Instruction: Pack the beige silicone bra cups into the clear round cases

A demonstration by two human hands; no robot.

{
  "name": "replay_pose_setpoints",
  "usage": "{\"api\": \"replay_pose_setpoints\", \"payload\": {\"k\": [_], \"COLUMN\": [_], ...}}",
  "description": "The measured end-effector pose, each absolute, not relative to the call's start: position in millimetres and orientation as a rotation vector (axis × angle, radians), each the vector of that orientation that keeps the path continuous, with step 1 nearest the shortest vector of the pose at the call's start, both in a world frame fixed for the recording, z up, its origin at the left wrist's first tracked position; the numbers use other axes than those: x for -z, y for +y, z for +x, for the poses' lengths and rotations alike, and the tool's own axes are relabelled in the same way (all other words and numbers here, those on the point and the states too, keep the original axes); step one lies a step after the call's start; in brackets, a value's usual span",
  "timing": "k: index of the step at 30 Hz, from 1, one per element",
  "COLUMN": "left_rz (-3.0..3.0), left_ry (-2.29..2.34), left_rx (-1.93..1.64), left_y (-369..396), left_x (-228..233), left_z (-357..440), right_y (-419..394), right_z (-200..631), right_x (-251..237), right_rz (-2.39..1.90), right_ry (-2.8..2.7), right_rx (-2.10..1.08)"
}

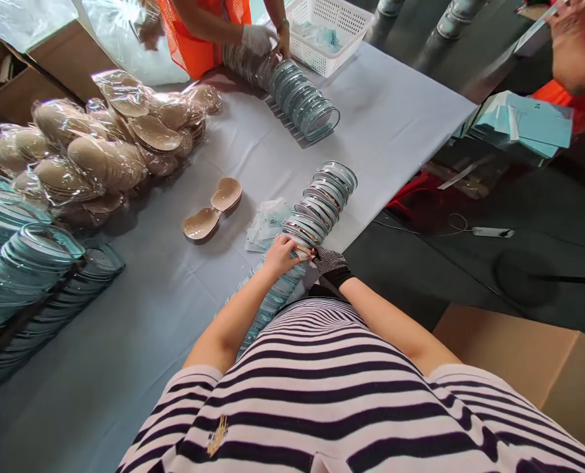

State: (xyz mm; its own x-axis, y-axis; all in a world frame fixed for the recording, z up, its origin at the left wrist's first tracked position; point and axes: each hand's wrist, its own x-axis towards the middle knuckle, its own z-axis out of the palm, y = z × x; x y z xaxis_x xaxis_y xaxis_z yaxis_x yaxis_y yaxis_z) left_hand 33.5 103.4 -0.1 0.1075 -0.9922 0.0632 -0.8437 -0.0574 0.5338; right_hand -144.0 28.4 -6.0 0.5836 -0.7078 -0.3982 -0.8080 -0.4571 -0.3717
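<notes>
A row of clear plastic shells (322, 200) stands on the table, with beige showing between their rims. More bluish clear shells (277, 289) continue towards my body, partly behind my left forearm. At the join, my bare left hand (281, 255) has its fingers closed on the rim of one shell. My right hand (330, 261), in a dotted dark glove, pinches the same shell from the other side; its fingertips are partly hidden. Left of the row lie a beige stick-on bra (213, 209), cups upward, and several small printed packets (267, 225).
Bagged beige cups (110, 144) are heaped at the left, above stacked bluish shells (26, 276). Across the table a co-worker's gloved hand (259, 41) is at another shell row (302, 98), beside a white basket (329, 62). A cardboard box (514, 355) stands at the right.
</notes>
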Motion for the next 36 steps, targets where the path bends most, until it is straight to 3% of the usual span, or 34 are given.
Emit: {"api": "replay_pose_setpoints", "payload": {"k": [8, 20, 25, 31, 36], "left_rz": [1.914, 1.918, 1.914, 1.885, 1.86], "left_ry": [-1.885, -2.09, -2.114, -1.887, -1.944], "left_rx": [0.508, 0.443, 0.521, 0.482, 0.482], "left_y": [101.4, 99.6, 93.7, 99.0, 101.4], "left_x": [-1.9, -9.5, -12.1, -1.9, -3.1], "left_z": [35.4, 36.1, 49.5, 55.1, 48.7], "right_y": [33.6, 36.9, 38.2, 38.0, 27.2], "right_z": [-125.3, -140.1, -140.6, -137.5, -132.2], "right_x": [7.8, 9.8, 4.6, 4.4, 7.2], "right_rz": [-2.241, -2.175, -2.033, -2.058, -2.248], "right_ry": [1.369, 1.109, 1.088, 1.153, 1.024], "right_rx": [-0.2, -0.304, -0.053, 0.029, -0.302]}}
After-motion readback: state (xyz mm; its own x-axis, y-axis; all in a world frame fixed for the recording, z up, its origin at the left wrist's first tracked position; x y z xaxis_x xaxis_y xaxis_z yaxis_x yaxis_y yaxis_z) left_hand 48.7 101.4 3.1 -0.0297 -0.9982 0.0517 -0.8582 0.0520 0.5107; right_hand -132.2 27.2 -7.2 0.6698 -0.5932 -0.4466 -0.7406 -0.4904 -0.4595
